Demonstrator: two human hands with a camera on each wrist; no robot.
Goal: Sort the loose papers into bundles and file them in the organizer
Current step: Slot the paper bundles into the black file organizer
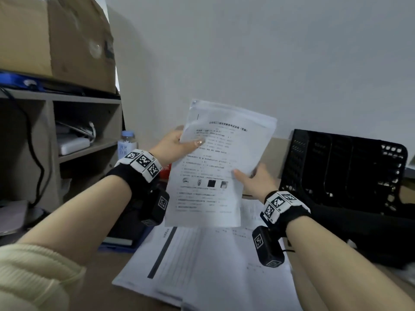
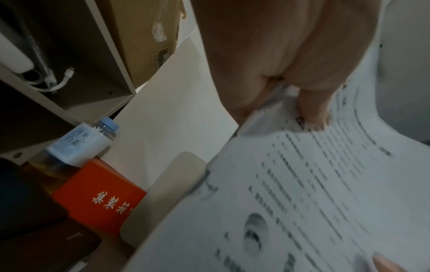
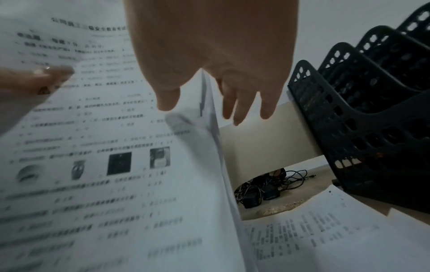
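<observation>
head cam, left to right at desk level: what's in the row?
Shelf unit → water bottle → left hand → held paper bundle → right hand → black organizer.

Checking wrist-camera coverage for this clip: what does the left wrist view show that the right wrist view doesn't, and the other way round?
Only the left wrist view shows the water bottle, the orange box, the shelf unit and the cardboard box on it.

Only the right wrist view shows the black organizer, the cables on the floor and the printed sheets lying on the desk.

Both show the held paper bundle, with the left hand pinching its left edge and the right hand at its right edge.
</observation>
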